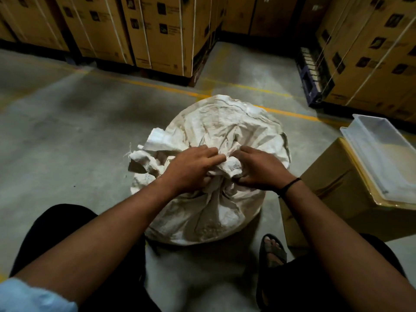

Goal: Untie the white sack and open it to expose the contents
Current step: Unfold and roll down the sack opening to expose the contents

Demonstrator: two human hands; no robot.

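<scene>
A full white woven sack [222, 129] stands on the concrete floor right in front of me, its top gathered into a bunched knot [225, 174] near its front side. My left hand [191, 170] grips the bunched cloth from the left, fingers curled into the folds. On the knot's right side my right hand [256, 170] pinches the same gathered cloth. A loose flap of the sack's mouth [155, 145] sticks out to the left of my left hand. The contents are hidden.
A cardboard box [333, 194] stands at the right with a clear plastic tray [380, 154] on top. Stacked strapped cartons [157, 30] line the back and the right side [371, 52]. A yellow floor line [157, 85] runs behind the sack. My sandalled foot [272, 248] is beside the sack.
</scene>
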